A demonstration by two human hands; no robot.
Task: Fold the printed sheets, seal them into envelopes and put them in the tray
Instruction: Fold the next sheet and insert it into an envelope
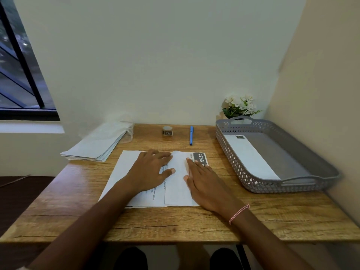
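While our left grip (152,170) and right grip (204,184) press flat-fingered on the printed sheet (177,189) at table (194,221) centre, tray (263,187) at two o'clock, we risk skewing the crease through uneven pressure.

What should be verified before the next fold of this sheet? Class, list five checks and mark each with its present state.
1. Left hand and right hand press flat on the printed sheet: ok.
2. Folded flap lies flat: ok.
3. Flap edges square with the sheet: cannot tell.
4. Envelope stack lies at the left rear of the table: ok.
5. Tray has room beside one envelope: ok.
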